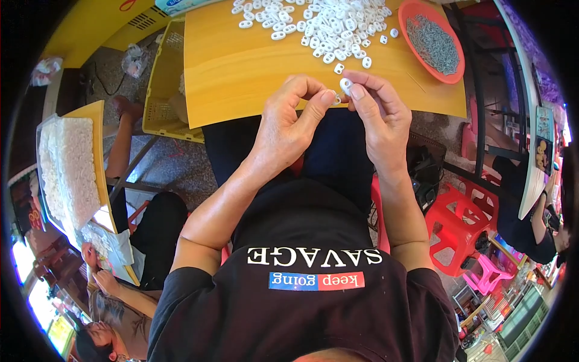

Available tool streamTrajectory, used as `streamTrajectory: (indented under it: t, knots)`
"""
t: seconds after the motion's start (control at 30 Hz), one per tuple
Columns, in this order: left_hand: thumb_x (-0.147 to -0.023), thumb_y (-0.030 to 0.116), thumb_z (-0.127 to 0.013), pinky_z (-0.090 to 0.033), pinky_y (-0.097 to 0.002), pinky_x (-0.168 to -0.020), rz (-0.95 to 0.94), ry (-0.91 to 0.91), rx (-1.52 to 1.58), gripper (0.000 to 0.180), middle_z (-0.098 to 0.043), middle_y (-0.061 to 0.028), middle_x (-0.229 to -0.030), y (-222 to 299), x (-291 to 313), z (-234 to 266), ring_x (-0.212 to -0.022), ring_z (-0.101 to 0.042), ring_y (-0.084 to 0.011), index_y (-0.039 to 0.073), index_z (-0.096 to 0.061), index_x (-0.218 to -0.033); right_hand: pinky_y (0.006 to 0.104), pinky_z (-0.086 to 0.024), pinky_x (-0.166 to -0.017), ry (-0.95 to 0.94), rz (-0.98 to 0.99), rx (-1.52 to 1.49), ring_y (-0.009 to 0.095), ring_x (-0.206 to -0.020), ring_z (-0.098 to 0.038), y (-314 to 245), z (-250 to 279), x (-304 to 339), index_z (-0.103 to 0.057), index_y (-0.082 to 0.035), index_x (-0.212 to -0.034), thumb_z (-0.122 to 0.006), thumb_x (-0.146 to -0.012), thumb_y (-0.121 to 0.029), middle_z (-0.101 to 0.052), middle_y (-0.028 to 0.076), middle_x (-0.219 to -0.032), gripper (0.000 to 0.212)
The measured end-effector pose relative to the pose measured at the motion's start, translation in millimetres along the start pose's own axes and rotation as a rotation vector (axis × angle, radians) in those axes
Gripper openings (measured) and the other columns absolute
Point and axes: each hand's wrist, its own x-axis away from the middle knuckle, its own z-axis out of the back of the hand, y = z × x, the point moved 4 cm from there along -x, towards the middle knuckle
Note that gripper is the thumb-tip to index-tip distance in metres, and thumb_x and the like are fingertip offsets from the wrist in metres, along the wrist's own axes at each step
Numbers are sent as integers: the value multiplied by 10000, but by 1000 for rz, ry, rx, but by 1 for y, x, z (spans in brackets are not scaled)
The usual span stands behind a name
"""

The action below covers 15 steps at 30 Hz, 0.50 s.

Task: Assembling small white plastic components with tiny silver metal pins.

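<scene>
My right hand pinches a small white oval plastic piece with two holes between thumb and fingers, over the table's near edge. Just left of it, my left hand has thumb and forefinger closed on a tiny pale part, whose kind I cannot make out. The two parts are close together; whether they touch is unclear. Beyond my fingertips lies a single white two-holed piece. Farther back is a heap of the same white pieces on the wooden table.
An orange-red bowl full of grey nails or screws stands at the right. A yellow crate sits left of the table. A person works at the left beside a tray of white pieces. Red stools stand at the right.
</scene>
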Motion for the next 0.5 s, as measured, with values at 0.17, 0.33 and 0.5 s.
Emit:
streamTrajectory:
  t: [0.17,0.33,0.5]
  knots:
    - [-953,193,-581,-399,-194,-693,-83,-47,-88,185,-547,22,-807,-2,-2,1,-772,-478,-45,12,-586,-914,182,-464,-755,-35,-55,-9,62,-870,-568,-1,2,-1,-598,47,-1130,-565,-931,-33,-632,50,-1012,217]
    - [-951,199,-583,-404,-200,-695,-84,-51,-96,192,-556,18,-802,1,-3,3,-772,-482,-48,11,-590,-913,214,-475,-735,-61,-58,21,85,-853,-602,1,2,0,-614,30,-1115,-566,-933,-67,-655,84,-1084,212]
    - [-950,199,-584,-406,-200,-682,-69,-43,-94,195,-558,17,-798,1,-4,3,-760,-483,-47,9,-592,-910,212,-478,-740,-33,-29,24,80,-869,-601,0,-1,1,-614,29,-1118,-572,-933,-68,-655,76,-1070,213]
